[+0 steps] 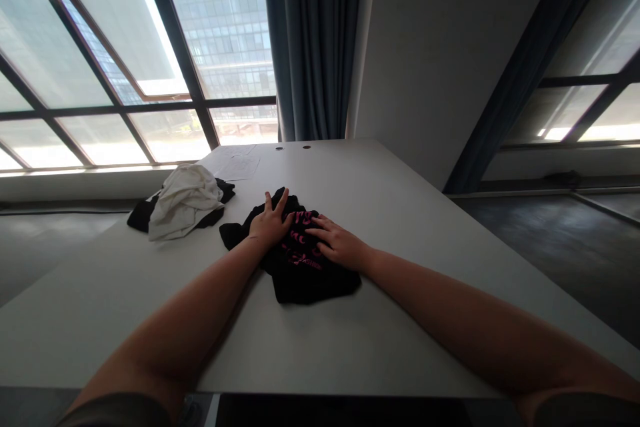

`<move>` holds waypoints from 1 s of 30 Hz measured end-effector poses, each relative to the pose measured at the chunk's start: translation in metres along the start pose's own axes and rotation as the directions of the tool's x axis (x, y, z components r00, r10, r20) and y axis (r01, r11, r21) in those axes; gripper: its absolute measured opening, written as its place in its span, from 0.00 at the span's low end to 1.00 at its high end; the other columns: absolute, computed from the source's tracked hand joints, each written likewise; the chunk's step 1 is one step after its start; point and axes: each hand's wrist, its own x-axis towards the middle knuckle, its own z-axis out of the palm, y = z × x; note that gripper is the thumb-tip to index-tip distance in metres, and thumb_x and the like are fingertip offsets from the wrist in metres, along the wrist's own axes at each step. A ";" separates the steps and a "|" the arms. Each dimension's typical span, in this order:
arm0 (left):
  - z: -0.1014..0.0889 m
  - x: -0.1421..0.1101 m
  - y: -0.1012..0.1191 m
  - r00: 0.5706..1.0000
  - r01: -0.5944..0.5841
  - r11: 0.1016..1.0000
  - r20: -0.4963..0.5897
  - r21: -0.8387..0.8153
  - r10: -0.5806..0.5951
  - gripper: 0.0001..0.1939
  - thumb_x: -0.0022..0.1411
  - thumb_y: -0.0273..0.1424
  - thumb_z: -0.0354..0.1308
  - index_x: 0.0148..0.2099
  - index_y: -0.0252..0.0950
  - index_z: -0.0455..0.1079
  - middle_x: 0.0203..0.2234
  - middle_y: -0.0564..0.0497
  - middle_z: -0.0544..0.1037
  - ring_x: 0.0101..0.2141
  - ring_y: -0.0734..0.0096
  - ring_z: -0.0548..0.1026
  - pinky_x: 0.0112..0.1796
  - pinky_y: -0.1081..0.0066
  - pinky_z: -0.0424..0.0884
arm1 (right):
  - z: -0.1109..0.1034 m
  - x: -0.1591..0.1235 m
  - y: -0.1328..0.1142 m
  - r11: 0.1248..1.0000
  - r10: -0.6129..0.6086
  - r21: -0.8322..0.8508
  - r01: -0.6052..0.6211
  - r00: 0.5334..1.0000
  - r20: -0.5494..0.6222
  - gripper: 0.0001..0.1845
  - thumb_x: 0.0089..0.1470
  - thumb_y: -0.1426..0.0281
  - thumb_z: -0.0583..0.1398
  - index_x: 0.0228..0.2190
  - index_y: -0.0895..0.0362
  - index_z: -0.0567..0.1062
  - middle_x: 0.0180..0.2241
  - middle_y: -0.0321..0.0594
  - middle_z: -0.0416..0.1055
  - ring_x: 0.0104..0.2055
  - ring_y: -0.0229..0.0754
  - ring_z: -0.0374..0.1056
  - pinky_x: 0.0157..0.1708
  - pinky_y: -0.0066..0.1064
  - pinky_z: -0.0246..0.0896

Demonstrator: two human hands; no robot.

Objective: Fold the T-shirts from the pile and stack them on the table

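Note:
A black T-shirt [310, 283] with pink lettering lies bunched on the white table, in the middle of the head view. My left hand [270, 223] rests on its upper left part, fingers spread and pointing away from me. On the right side of the print lies my right hand [343, 245], flat with its fingers stretched toward the left. Both palms cover parts of the cloth and some of the lettering. Neither hand is closed round the fabric.
To the left, a crumpled white garment [185, 200] lies on top of a black one [140, 215]. Behind it are sheets of paper [240, 167] on the white table [400, 333]. Two round holes sit near the far edge, before a dark curtain [315, 47] and windows.

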 end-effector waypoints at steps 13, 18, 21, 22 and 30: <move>-0.003 0.002 0.001 0.998 0.014 1.000 0.060 0.028 -0.015 0.37 0.72 0.58 0.44 0.78 0.61 0.43 0.77 0.38 0.47 0.59 0.37 0.77 0.57 0.44 0.74 | 0.005 0.001 0.011 0.999 -0.003 0.050 0.002 1.000 0.013 0.28 0.67 0.70 0.60 0.66 0.55 0.73 0.70 0.47 0.55 0.76 0.56 0.42 0.77 0.57 0.40; -0.005 0.005 0.000 0.993 0.010 0.999 0.120 0.040 -0.015 0.33 0.72 0.57 0.43 0.74 0.58 0.58 0.72 0.38 0.61 0.62 0.36 0.74 0.60 0.43 0.71 | 0.005 0.001 0.012 0.999 0.003 0.038 -0.005 0.999 0.035 0.28 0.68 0.70 0.59 0.67 0.55 0.72 0.71 0.46 0.54 0.77 0.56 0.41 0.77 0.56 0.40; -0.007 0.005 0.001 0.994 -0.001 0.999 0.113 0.044 -0.004 0.34 0.72 0.56 0.43 0.73 0.52 0.64 0.64 0.35 0.72 0.59 0.38 0.76 0.58 0.45 0.72 | 0.004 0.001 0.011 0.999 0.012 0.033 -0.013 0.999 0.044 0.28 0.68 0.70 0.59 0.67 0.56 0.72 0.71 0.46 0.54 0.77 0.57 0.40 0.77 0.56 0.39; -0.008 0.004 0.002 0.994 -0.006 0.999 0.110 0.054 0.000 0.34 0.72 0.56 0.42 0.72 0.50 0.65 0.60 0.35 0.75 0.58 0.39 0.77 0.57 0.45 0.73 | 0.004 0.001 0.011 0.999 0.013 0.034 -0.015 0.999 0.043 0.28 0.68 0.70 0.59 0.67 0.56 0.72 0.71 0.46 0.54 0.77 0.57 0.40 0.77 0.57 0.38; -0.015 -0.004 0.007 0.996 0.006 0.993 0.085 0.122 -0.016 0.33 0.72 0.56 0.40 0.61 0.42 0.72 0.50 0.35 0.78 0.49 0.42 0.81 0.51 0.49 0.76 | 0.002 0.000 0.008 0.999 -0.001 0.045 0.000 1.000 0.023 0.27 0.68 0.70 0.60 0.66 0.55 0.73 0.69 0.47 0.56 0.77 0.55 0.42 0.77 0.55 0.41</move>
